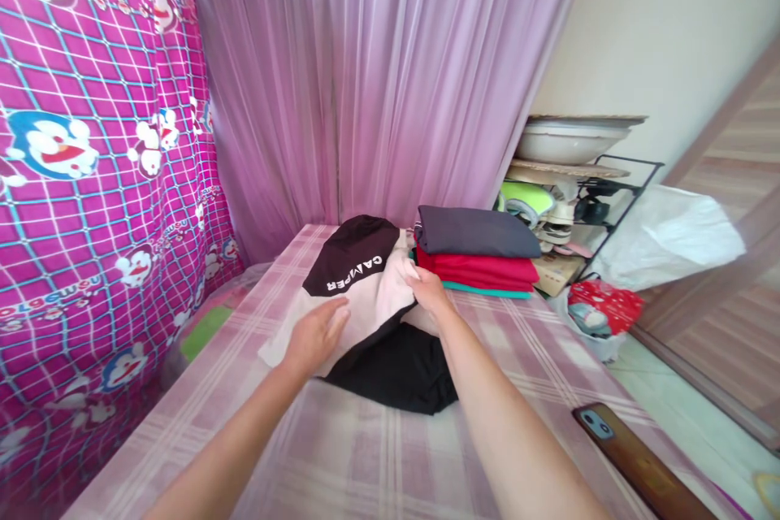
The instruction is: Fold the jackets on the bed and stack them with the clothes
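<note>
A black and pale pink garment (366,272) printed "CAMPER" lies on the checked pink bed sheet (366,455), partly over a black piece of clothing (405,374). My left hand (317,335) rests flat on the pale part, fingers spread. At the garment's right edge my right hand (430,292) pinches the fabric. Just behind stands a stack of folded clothes (478,256): dark grey on top, red below, teal at the bottom.
A phone (639,463) lies at the bed's right edge. Pink curtains (378,73) hang behind, a cartoon-print cloth (91,162) to the left. A rack with shoes and a basin (573,138) and bags (603,305) stand on the right.
</note>
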The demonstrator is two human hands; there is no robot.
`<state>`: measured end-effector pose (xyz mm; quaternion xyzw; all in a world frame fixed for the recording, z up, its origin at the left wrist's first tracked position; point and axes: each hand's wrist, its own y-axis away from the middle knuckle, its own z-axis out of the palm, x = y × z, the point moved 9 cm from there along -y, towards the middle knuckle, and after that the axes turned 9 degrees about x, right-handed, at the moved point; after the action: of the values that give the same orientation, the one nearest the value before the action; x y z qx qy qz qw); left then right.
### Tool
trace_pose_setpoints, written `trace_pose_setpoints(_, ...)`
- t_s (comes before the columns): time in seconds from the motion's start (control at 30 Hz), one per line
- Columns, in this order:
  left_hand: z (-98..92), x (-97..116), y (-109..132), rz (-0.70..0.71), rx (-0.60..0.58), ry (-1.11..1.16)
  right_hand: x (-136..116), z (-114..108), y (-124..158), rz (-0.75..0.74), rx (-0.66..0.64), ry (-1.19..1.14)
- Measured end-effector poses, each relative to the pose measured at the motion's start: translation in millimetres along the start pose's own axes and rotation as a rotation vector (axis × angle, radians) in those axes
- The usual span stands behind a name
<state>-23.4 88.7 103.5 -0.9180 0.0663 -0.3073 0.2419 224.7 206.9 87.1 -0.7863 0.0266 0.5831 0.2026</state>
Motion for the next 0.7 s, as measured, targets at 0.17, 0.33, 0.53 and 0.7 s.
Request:
trace_pose_setpoints(0.17, -78.4, -31.1, -32.0, 0.004, 0.352, -0.032, -99.8, 92.4, 57.8, -0.423, -0.343, 0.383)
trace_pose_setpoints(0.33, -63.3, -29.8, -69.2, 0.074, 0.202, -0.151, -124.9, 144.6, 147.3, -0.714, -0.662, 0.469)
trace_pose_setpoints(0.53, -16.2, -73.1, -97.2, -0.102, -0.003, -0.298, -94.4, 111.6, 165.1, -0.632, -0.750, 0.380)
trace_pose_setpoints(0.7, -8.9, -100.3, -102.2, -0.249, -0.114, -0.276, -12.4, 22.4, 130.9, -0.298, -0.478, 0.808)
